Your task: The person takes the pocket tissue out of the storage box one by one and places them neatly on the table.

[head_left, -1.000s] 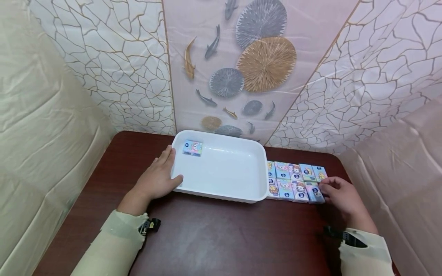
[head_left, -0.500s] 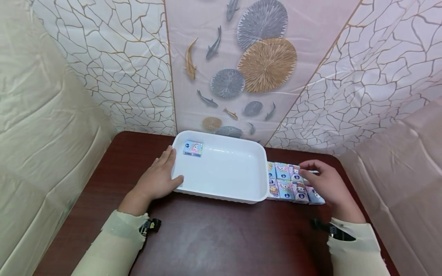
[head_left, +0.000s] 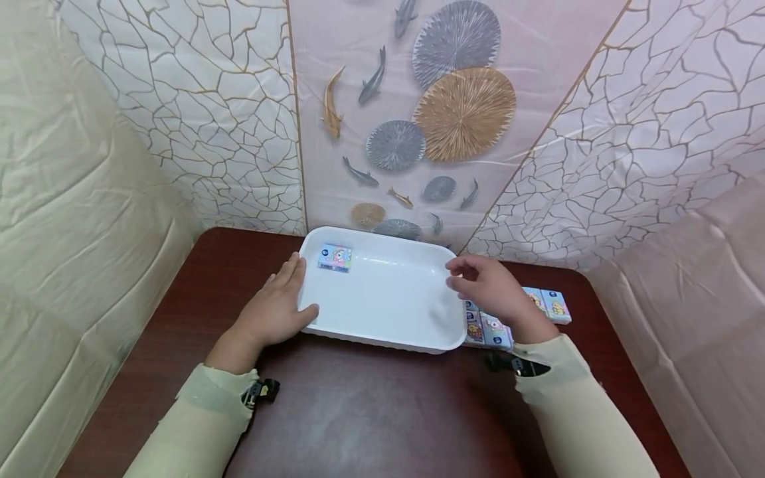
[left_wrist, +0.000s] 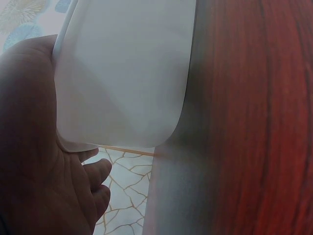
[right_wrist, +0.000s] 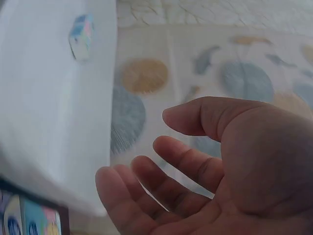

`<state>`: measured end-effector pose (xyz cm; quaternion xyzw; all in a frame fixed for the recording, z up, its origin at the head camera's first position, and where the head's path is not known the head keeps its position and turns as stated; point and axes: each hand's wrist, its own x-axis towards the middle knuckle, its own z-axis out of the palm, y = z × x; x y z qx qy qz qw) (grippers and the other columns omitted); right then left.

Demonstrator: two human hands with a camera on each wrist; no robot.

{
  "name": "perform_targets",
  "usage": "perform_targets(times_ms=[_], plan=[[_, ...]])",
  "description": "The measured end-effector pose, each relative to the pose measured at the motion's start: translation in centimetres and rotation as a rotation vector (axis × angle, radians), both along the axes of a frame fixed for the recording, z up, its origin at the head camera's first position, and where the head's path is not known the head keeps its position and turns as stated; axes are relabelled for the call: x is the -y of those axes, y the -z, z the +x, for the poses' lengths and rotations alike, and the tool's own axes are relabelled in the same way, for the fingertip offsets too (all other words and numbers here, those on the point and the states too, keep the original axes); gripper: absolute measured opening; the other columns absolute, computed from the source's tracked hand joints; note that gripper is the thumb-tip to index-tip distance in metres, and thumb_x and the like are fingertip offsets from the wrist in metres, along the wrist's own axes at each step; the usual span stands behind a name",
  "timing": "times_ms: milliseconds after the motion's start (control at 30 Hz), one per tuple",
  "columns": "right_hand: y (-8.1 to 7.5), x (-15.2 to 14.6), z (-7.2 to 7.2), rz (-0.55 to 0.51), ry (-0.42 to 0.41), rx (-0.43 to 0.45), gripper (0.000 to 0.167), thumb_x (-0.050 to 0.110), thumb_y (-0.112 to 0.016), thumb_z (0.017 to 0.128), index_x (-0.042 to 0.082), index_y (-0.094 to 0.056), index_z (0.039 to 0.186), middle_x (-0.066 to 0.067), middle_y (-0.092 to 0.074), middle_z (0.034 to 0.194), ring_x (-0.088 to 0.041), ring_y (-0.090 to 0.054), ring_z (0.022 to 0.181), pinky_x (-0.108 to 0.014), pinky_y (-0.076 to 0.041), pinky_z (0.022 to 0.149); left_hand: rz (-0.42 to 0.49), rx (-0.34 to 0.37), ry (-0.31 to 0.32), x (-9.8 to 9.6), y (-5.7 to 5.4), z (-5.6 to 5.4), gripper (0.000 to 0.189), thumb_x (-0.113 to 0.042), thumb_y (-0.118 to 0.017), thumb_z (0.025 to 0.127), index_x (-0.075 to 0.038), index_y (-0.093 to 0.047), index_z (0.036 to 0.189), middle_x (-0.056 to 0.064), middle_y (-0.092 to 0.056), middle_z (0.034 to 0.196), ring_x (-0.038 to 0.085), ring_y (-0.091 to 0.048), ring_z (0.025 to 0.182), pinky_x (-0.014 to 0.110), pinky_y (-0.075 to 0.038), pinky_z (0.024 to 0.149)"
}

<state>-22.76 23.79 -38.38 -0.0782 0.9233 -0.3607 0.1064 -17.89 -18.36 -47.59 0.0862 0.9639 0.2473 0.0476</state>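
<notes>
My left hand [head_left: 270, 307] lies against the left end of a white plastic tray [head_left: 388, 299], fingers straight along its side and thumb over the near rim. In the left wrist view the hand [left_wrist: 44, 137] sits beside the tray's pale outer wall [left_wrist: 127, 78]. My right hand [head_left: 487, 285] hovers at the tray's right rim, above a row of small cartoon-printed packs [head_left: 495, 332] that it partly hides. The right wrist view shows this hand [right_wrist: 210, 171] with loosely bent fingers and nothing between them. One blue-and-pink pack [head_left: 335, 257] lies in the tray's far left corner.
More packs [head_left: 556, 307] lie on the dark wooden table [head_left: 382, 411] right of the tray. A patterned cloth [head_left: 394, 133] hangs behind the table, and beige cloths [head_left: 705, 285] flank it on both sides.
My right hand has moved left from the far right end of the packs, over them, to the tray's right rim. The left hand and the pack in the tray have stayed in place.
</notes>
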Motion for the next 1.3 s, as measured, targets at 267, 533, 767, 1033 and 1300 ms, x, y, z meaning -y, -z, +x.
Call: perform_targets(times_ms=[267, 533, 767, 1033, 1300], plan=[[0.6, 4.7, -2.4, 0.027, -0.108, 0.027, 0.030, 0.027, -0.076, 0.106, 0.016, -0.076, 0.135, -0.012, -0.074, 0.134, -0.030, -0.076, 0.115, -0.039, -0.068, 0.090, 0.007, -0.002, 0.005, 0.1, 0.1, 0.1, 0.105, -0.048, -0.064, 0.107, -0.004, -0.003, 0.180, 0.016, 0.001, 0.191, 0.040, -0.012, 0.177, 0.062, -0.016, 0.143], [0.7, 8.4, -4.3, 0.075, -0.168, 0.016, 0.030, 0.026, -0.078, 0.105, 0.016, -0.077, 0.133, -0.008, -0.074, 0.132, -0.028, -0.074, 0.116, -0.041, -0.065, 0.090, 0.014, 0.000, -0.002, 0.1, 0.1, 0.1, 0.106, -0.048, -0.065, 0.106, -0.004, -0.003, 0.181, 0.015, 0.002, 0.191, 0.038, -0.011, 0.178, 0.060, -0.015, 0.144], [1.5, 11.0, -6.1, 0.106, -0.211, -0.007, 0.034, 0.030, -0.075, 0.106, 0.017, -0.077, 0.137, -0.011, -0.074, 0.141, -0.028, -0.073, 0.122, -0.046, -0.063, 0.096, 0.015, -0.017, 0.004, 0.1, 0.1, 0.1, 0.104, -0.047, -0.064, 0.107, -0.003, -0.005, 0.180, 0.018, -0.002, 0.191, 0.040, -0.012, 0.177, 0.062, -0.016, 0.143], [2.6, 14.2, -7.6, 0.040, -0.223, -0.082, 0.033, 0.026, -0.072, 0.108, 0.015, -0.075, 0.139, -0.009, -0.074, 0.144, -0.028, -0.074, 0.127, -0.045, -0.065, 0.099, 0.013, -0.007, 0.003, 0.0, 0.2, 0.1, 0.105, -0.048, -0.064, 0.106, -0.004, -0.005, 0.180, 0.016, 0.000, 0.191, 0.039, -0.012, 0.177, 0.061, -0.016, 0.143], [3.7, 16.9, -9.1, 0.063, -0.237, -0.178, 0.035, 0.020, -0.070, 0.107, 0.011, -0.077, 0.140, -0.006, -0.077, 0.140, -0.027, -0.075, 0.125, -0.043, -0.063, 0.105, 0.012, 0.016, -0.002, 0.0, 0.0, 0.0, 0.107, -0.051, -0.065, 0.106, -0.005, -0.003, 0.181, 0.014, 0.003, 0.192, 0.037, -0.010, 0.178, 0.060, -0.015, 0.143]])
